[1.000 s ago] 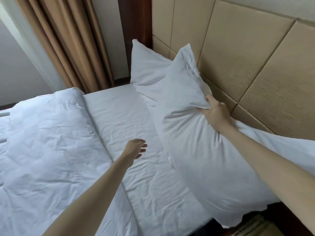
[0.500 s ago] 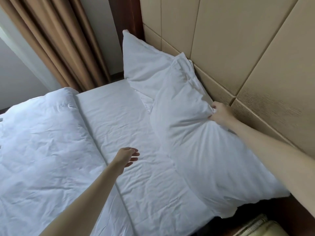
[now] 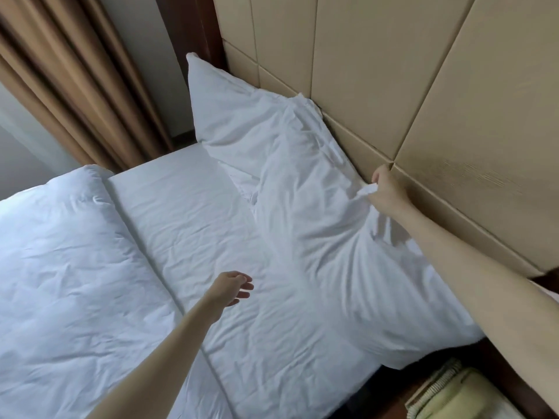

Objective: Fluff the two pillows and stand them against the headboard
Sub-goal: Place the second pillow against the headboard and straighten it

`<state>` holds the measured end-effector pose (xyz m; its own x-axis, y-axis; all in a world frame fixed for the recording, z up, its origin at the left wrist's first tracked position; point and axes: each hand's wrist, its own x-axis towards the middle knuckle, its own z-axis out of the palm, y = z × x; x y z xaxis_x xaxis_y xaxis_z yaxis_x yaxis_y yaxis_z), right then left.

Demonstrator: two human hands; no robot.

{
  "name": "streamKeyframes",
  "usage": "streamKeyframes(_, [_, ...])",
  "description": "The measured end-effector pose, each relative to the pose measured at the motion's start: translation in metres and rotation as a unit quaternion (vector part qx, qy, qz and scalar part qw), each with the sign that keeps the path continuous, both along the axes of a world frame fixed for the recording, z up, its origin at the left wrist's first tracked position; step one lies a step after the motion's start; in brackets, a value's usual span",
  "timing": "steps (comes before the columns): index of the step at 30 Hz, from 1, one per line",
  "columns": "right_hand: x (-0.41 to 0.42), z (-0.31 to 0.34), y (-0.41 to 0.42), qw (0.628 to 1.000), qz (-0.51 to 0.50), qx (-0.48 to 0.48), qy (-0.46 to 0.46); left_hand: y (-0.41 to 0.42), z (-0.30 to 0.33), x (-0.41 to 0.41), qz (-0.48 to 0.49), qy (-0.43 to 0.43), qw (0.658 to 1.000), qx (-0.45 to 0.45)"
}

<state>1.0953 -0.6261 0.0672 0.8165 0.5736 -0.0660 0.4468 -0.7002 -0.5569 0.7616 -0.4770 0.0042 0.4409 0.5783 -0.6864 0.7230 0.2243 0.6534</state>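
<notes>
White sheet [image 3: 193,225] rumpled (duvet [image 3: 60,267] folded back); tan headboard [image 3: 378,86], brown curtain [image 3: 90,86].

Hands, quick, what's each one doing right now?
Left hand: open, empty, fingers spread above the sheet.
Right hand: closed, pinching the top edge of the near pillow beside the headboard.

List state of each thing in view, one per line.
near pillow: slumped along the headboard, top edge pinched by right hand
far pillow: propped in the corner, leaning on headboard
right hand: shut on near pillow's edge
left hand: open, empty, over the sheet
duvet: folded back, wrinkled
curtain: drawn, hanging in folds
</notes>
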Motion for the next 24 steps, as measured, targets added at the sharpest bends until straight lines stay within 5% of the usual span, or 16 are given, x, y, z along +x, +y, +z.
streamKeyframes(9, [-0.002, 0.037, -0.015, 0.970, 0.042, 0.145, -0.190, -0.014, -0.005, 0.012, -0.046, -0.012, 0.999, 0.021])
streamKeyframes(13, [-0.003, 0.016, -0.020, 0.990, -0.001, 0.130, -0.051, -0.022, -0.009, 0.014, -0.050, -0.006, 0.998, 0.026])
streamKeyframes(16, [-0.007, 0.000, -0.042, 0.997, -0.001, -0.022, 0.074, -0.030, -0.015, 0.015, -0.054, 0.001, 0.998, 0.025])
streamKeyframes(19, [-0.009, -0.018, -0.072, 0.981, -0.021, -0.164, 0.102, -0.041, -0.021, 0.016, -0.069, 0.008, 0.997, 0.022])
streamKeyframes(22, [-0.018, -0.035, -0.088, 0.986, -0.038, -0.095, 0.128, -0.051, -0.024, 0.019, -0.078, 0.007, 0.997, 0.018])
streamKeyframes(24, [-0.020, -0.041, -0.086, 0.996, -0.081, -0.036, 0.028, -0.055, -0.024, 0.022, -0.085, 0.005, 0.996, 0.019])
